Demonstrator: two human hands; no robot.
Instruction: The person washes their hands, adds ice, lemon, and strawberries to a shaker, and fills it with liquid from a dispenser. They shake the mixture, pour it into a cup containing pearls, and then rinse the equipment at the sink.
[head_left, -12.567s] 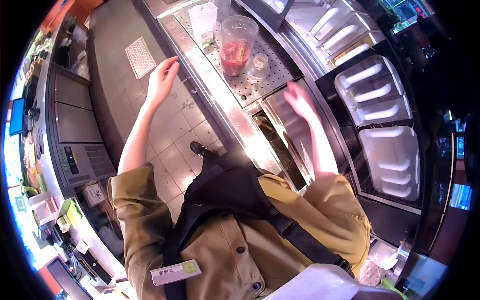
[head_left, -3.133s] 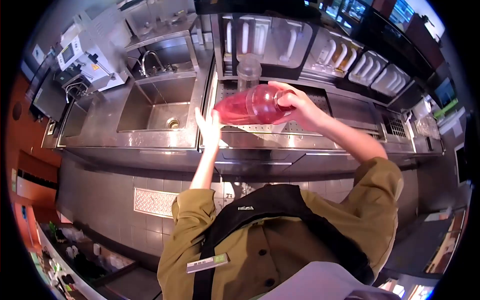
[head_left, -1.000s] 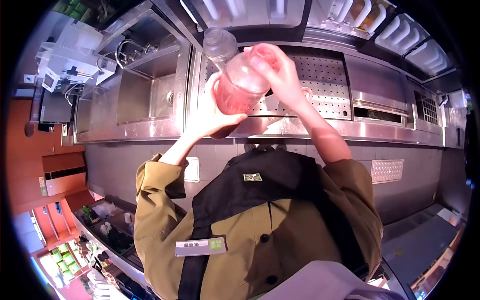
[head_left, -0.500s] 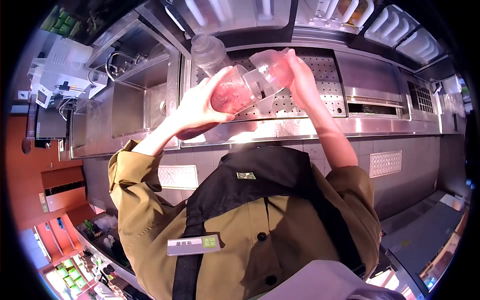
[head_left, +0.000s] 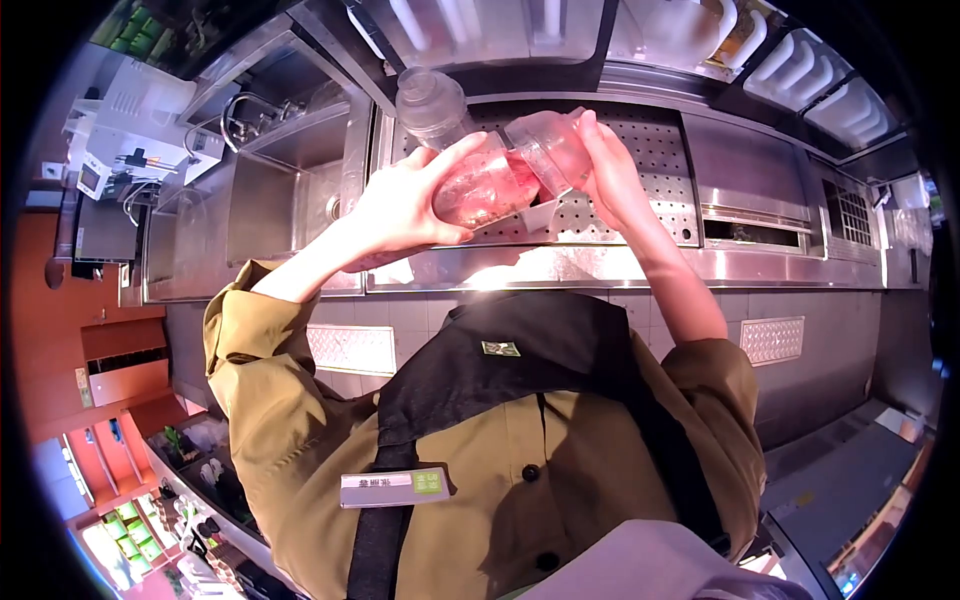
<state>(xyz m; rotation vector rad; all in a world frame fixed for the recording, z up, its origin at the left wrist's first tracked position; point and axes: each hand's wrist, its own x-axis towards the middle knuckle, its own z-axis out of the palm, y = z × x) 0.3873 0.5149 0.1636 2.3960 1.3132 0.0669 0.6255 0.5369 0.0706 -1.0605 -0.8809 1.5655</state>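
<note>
My left hand (head_left: 408, 205) is wrapped round a clear container (head_left: 480, 190) with red liquid and bits inside. It lies tipped to the right, with red contents at its mouth. Against that mouth is a clear plastic cup (head_left: 548, 150), tilted and gripped by my right hand (head_left: 612, 175). Its inside is partly hidden. A clear shaker-like vessel (head_left: 432, 108) stands just behind my left hand. Beneath the two containers is a perforated metal drain tray (head_left: 645, 150).
A steel sink (head_left: 285, 205) with a tap (head_left: 235, 115) lies to the left. Lidded tubs with white handles (head_left: 800, 65) line the back. To the right is a steel counter section (head_left: 745, 165). The counter's front edge (head_left: 700, 265) runs before me.
The container in my left hand has tipped further, and its red contents have run toward the mouth. Its mouth and the cup now meet more closely. The view has shifted slightly.
</note>
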